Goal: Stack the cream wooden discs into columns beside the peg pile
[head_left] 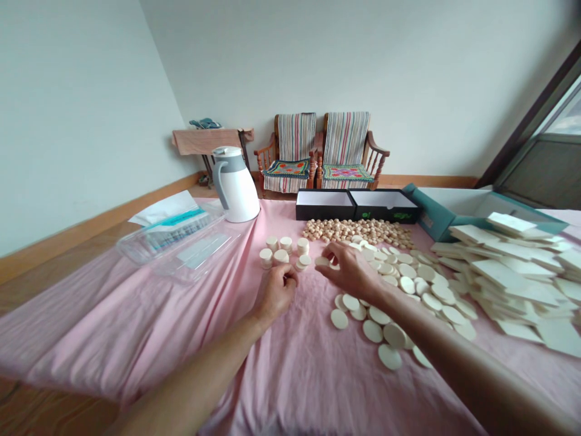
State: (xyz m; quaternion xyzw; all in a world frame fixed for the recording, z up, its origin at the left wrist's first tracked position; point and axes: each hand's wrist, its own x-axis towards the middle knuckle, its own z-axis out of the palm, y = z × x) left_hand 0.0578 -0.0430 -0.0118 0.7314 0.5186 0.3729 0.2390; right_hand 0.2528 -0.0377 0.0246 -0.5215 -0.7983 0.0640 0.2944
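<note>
Room: pale walls, wooden skirting, and two wooden armchairs with striped covers [318, 151] against the far wall.
Surface: a table under a pink cloth [290, 375].
Left hand [276, 292]: resting on the cloth, fingers curled in tight with the thumb against them. I cannot tell what, if anything, is inside.
Right hand [350, 270]: fingers loosely bent, tips at one cream round disc [322, 261]. I cannot tell whether the disc is pinched or only touched.
Short stacks of cream discs [284, 249]: just beyond the left hand.
Loose spread of cream round discs [408, 290]: under and to the right of the right hand.
Heap of small tan wooden pieces [358, 231]: behind the discs.
Cream square tiles [508, 272]: piled far right.
Two open black boxes [356, 206]: beyond the heap.
White insulated jug [233, 184]: far left, near a clear plastic tray [177, 242].
</note>
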